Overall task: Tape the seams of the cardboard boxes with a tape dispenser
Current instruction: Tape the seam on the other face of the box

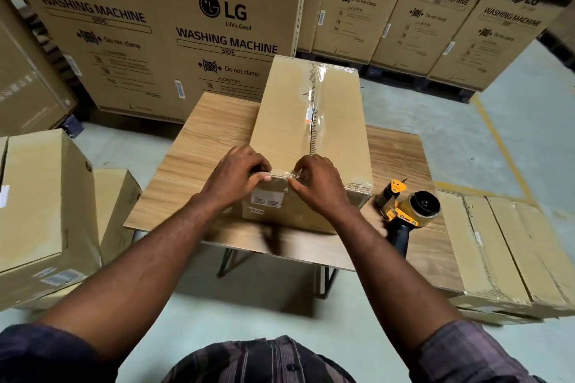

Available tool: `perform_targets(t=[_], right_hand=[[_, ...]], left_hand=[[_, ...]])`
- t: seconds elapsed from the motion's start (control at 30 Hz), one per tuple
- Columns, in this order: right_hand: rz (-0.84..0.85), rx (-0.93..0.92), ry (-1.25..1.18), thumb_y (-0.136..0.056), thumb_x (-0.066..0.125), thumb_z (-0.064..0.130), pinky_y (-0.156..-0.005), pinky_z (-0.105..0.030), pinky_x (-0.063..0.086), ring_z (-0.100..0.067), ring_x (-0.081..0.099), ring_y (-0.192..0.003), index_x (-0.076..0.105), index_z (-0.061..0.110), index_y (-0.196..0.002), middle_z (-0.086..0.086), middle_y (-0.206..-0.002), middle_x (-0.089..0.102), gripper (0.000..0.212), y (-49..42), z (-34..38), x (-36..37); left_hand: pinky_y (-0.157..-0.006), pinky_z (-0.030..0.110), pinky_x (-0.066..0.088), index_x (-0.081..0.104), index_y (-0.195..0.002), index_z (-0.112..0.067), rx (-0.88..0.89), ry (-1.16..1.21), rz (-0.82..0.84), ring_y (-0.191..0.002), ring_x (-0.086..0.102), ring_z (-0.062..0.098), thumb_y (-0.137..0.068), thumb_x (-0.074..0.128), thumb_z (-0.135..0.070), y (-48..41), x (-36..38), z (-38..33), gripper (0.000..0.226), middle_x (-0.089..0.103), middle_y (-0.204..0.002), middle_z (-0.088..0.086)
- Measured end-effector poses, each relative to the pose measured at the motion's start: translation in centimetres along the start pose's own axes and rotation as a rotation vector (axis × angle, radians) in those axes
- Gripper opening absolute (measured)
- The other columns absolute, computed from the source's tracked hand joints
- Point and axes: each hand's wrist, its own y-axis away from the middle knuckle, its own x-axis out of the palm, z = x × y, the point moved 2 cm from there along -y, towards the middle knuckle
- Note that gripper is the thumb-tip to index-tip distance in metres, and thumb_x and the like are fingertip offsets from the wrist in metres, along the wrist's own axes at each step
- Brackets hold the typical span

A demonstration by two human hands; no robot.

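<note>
Atop oblong cardboard box [284, 109], hands [237, 176] [318, 185] pinch glossy tape [280, 176].

Cardboard box [289, 121] on table [199, 146], tape dispenser [407, 208] right of it; washing-machine cartons [161, 28] behind

A single wide-angle view, worn on the head, faces forward and steeply down. It stands close over the table [202, 121], with the box [289, 121] at centre. Arms [149, 261] enter from 6 o'clock, above the shirt [258, 361] at the bottom edge. Cartons [174, 25] close the far side from 10 to 2 o'clock, their edges bowed by the lens.
</note>
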Motion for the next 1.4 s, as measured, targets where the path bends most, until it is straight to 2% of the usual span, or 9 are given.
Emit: perform_targets(t=[0.2,0.4,0.57,0.73,0.9,1.0,1.07,1.23,1.4], right_hand=[[-0.035,0.068,-0.002,-0.080,0.076,0.026,-0.081,-0.037,0.043,-0.023,0.053,-0.097,0.066,0.024,-0.102,0.002,-0.099,0.062,0.024,0.7,0.3,1.5],[-0.047,0.090,-0.060,-0.080,0.078,0.046,-0.076,-0.037,0.046,-0.020,0.059,-0.087,0.064,0.026,-0.093,0.004,-0.089,0.065,0.028,-0.8,2.4,2.2],[-0.069,0.117,0.000,-0.081,0.079,0.028,-0.083,-0.038,0.042,-0.023,0.054,-0.099,0.064,0.025,-0.101,0.002,-0.099,0.063,0.025,-0.1,2.5,3.0],[0.006,0.045,-0.103,-0.082,0.078,0.042,-0.076,-0.035,0.045,-0.018,0.056,-0.091,0.065,0.023,-0.099,0.002,-0.094,0.064,0.029,-1.5,5.1,3.3],[-0.056,0.074,0.005,-0.077,0.073,0.065,-0.070,-0.036,0.046,-0.020,0.058,-0.083,0.061,0.023,-0.089,0.003,-0.089,0.065,0.044,-2.5,7.7,5.0],[-0.081,0.091,0.068,-0.078,0.079,0.058,-0.075,-0.037,0.045,-0.022,0.057,-0.089,0.060,0.023,-0.093,0.002,-0.095,0.065,0.042,-2.4,7.7,5.3],[-0.064,0.064,0.061,-0.081,0.080,0.049,-0.076,-0.038,0.045,-0.023,0.057,-0.093,0.059,0.024,-0.097,0.002,-0.098,0.065,0.036,-2.3,7.3,5.4],[-0.010,0.082,-0.105,-0.078,0.082,0.020,-0.068,-0.033,0.039,-0.017,0.053,-0.085,0.056,0.029,-0.093,0.012,-0.085,0.058,0.032,-2.0,6.0,5.2],[-0.039,0.108,-0.286,-0.072,0.088,0.029,-0.064,-0.034,0.042,-0.015,0.056,-0.078,0.062,0.025,-0.090,0.010,-0.077,0.059,0.031,-1.7,5.7,4.9]], left_hand=[[-0.088,0.022,0.050,0.068,-0.107,-0.025,-0.026,0.212,-0.006,-0.103,0.055,0.008,-0.080,0.079,-0.006,1.1,0.2,2.5,0.035,0.056,-0.106,-0.008],[-0.072,0.008,0.046,0.063,-0.108,-0.021,-0.239,0.388,-0.219,-0.086,0.056,0.003,-0.074,0.088,-0.018,1.5,0.6,1.9,0.042,0.053,-0.104,-0.004],[-0.067,0.023,0.047,0.054,-0.107,-0.018,-0.552,0.598,-0.211,-0.075,0.062,0.011,-0.085,0.079,-0.024,2.9,2.4,2.2,0.034,0.062,-0.088,-0.004],[-0.061,0.009,0.043,0.056,-0.104,-0.015,-0.627,0.654,-0.302,-0.075,0.060,0.009,-0.091,0.070,-0.014,3.9,3.4,1.4,0.019,0.063,-0.088,-0.003],[-0.078,0.027,0.054,0.059,-0.113,-0.021,-0.574,0.594,-0.183,-0.092,0.064,0.010,-0.092,0.065,-0.008,4.8,4.0,1.4,0.026,0.067,-0.102,-0.005],[-0.072,0.024,0.043,0.066,-0.113,-0.018,-0.597,0.491,0.072,-0.093,0.062,0.013,-0.091,0.065,-0.011,5.4,5.0,2.4,0.023,0.065,-0.099,-0.007],[-0.074,0.023,0.041,0.065,-0.112,-0.017,-0.676,0.503,0.060,-0.097,0.065,0.018,-0.090,0.068,-0.015,5.8,5.5,3.3,0.022,0.067,-0.101,-0.003],[-0.106,0.027,0.041,0.029,-0.153,-0.019,-0.582,0.573,-0.147,-0.133,0.049,0.019,-0.092,0.066,-0.013,5.2,5.1,2.7,0.072,0.047,-0.150,0.005],[-0.086,0.036,0.055,-0.002,-0.159,-0.029,-0.501,0.402,0.114,-0.110,0.063,0.027,-0.087,0.065,-0.010,4.9,6.0,1.9,0.101,0.054,-0.141,0.009]])
